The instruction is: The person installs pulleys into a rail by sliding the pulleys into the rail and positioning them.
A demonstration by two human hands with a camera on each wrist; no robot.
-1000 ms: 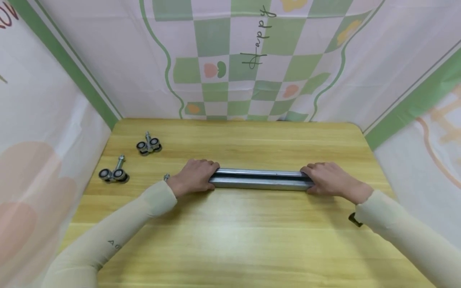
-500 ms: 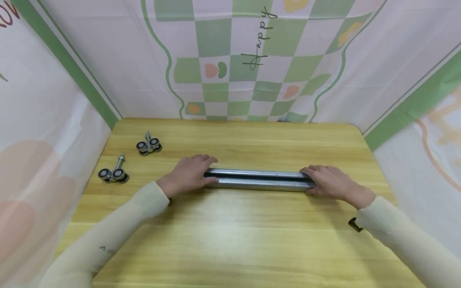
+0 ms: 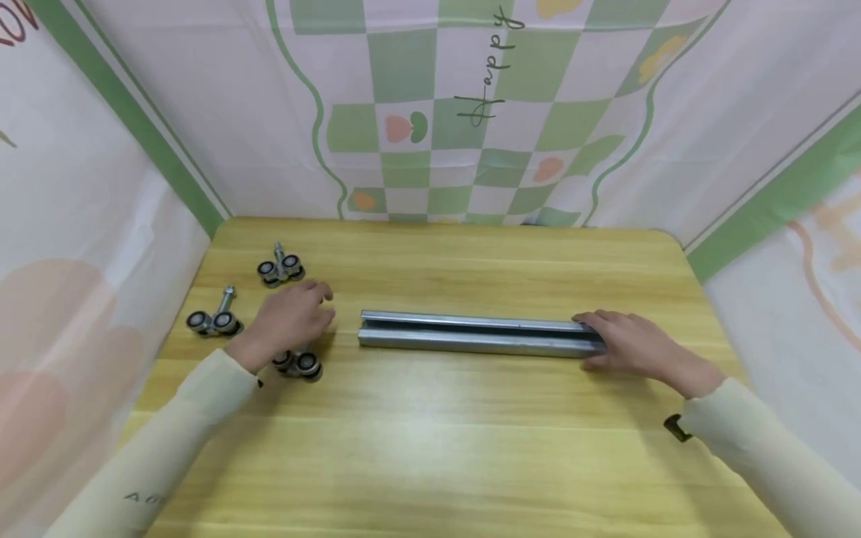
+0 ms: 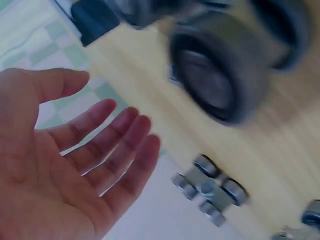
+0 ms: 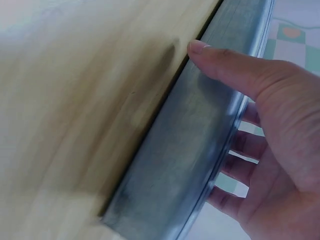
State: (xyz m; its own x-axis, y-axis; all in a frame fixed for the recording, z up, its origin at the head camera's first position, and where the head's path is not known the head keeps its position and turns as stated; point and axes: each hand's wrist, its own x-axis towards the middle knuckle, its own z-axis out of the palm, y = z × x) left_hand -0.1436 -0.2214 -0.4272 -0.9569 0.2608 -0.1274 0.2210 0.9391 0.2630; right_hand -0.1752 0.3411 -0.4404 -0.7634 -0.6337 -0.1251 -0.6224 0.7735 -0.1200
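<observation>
A slotted metal rail (image 3: pixel 471 342) lies lengthwise across the middle of the wooden table, its slot facing up. My right hand (image 3: pixel 632 345) grips its right end, with the thumb along the near side and the fingers over the far side, as the right wrist view also shows. My left hand (image 3: pixel 289 317) is off the rail, over a roller trolley (image 3: pixel 306 365) that it partly covers in the head view. In the left wrist view the left palm (image 4: pixel 55 190) holds nothing and its fingers are spread and slightly bent; that trolley's wheel (image 4: pixel 210 80) looms close by.
Two more roller trolleys with upright bolts lie at the table's left side: one farther back (image 3: pixel 280 269) and one near the left edge (image 3: pixel 215 321). Printed cloth (image 3: pixel 269 149) hangs along the back and both sides of the wooden table (image 3: pixel 430 448).
My left hand has let go of the rail's left end and moved left to the near trolley, uncovering that end. The right hand still grips the rail.
</observation>
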